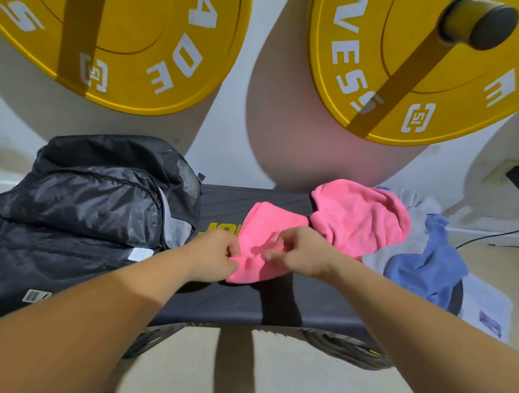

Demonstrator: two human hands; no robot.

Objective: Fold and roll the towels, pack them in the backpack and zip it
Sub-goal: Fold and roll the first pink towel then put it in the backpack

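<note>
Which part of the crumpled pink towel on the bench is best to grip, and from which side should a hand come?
Probably pinch the crumpled pink towel at its near-left edge, coming from the front with the right hand. It is a loose heap with no corner showing; its right side meets the grey towel.

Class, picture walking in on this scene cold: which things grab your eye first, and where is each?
Two big yellow weight plates fill the top of the view. Below them, the left hand and right hand pinch the nearer pink towel at the middle of a dark bench, with a black backpack at its left end.
</note>
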